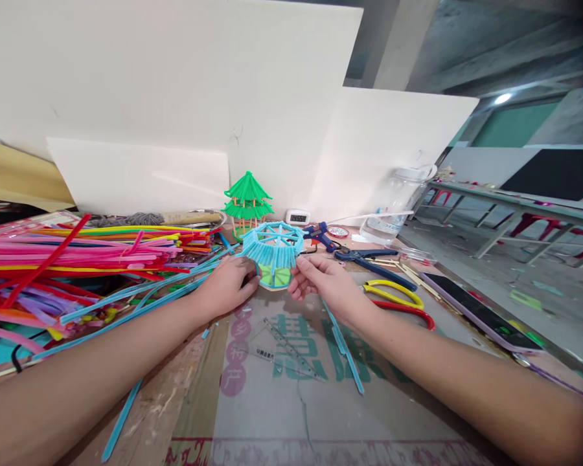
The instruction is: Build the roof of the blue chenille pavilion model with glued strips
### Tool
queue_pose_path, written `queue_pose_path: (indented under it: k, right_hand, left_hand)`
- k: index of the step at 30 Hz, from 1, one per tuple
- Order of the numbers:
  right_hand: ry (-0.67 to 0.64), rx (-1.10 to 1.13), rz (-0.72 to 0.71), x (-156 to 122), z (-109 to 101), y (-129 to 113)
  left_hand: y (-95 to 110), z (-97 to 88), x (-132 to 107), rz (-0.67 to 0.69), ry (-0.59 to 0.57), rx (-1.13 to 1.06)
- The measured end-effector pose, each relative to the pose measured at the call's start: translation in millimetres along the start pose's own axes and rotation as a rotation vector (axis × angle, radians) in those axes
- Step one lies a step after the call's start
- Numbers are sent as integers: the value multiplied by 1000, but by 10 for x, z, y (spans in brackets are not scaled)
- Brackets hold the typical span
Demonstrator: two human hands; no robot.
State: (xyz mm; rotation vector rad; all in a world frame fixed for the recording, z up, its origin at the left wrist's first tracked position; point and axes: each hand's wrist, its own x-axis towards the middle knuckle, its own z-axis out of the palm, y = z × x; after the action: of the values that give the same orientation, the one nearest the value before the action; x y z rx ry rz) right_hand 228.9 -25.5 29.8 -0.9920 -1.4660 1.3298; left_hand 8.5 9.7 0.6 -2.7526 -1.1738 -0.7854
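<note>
A light blue model (274, 243) built of pipe cleaners, roof-like with an open spoked ring on top and sloping ribs, stands between my hands. Green panels (274, 276) show beneath its front edge. My left hand (232, 282) has its fingers curled against the model's left rim. On the opposite side, my right hand (320, 279) pinches the right rim between thumb and forefinger, the other fingers bent under. Loose blue pipe cleaners (342, 346) lie below my right hand, and more blue strands (140, 303) run past my left forearm.
A heap of coloured pipe cleaners (92, 252) fills the left. Behind the model stand a green tiered pavilion (247, 197), a small digital clock (298, 217) and a blue glue gun (320, 236). Rightward lie pliers (398, 299), a phone (476, 310) and a clear jug (388, 207). A transparent set square (291, 349) lies in front.
</note>
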Motion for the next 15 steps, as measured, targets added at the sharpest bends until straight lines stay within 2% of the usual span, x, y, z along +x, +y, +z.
queue_pose_path:
  k: [7, 15]
  right_hand:
    - [-4, -27, -24, 8, 13, -18]
    - [-18, 140, 37, -17, 73, -39]
  left_hand:
    - [17, -8, -4, -3, -3, 2]
    - [7, -2, -12, -8, -9, 12]
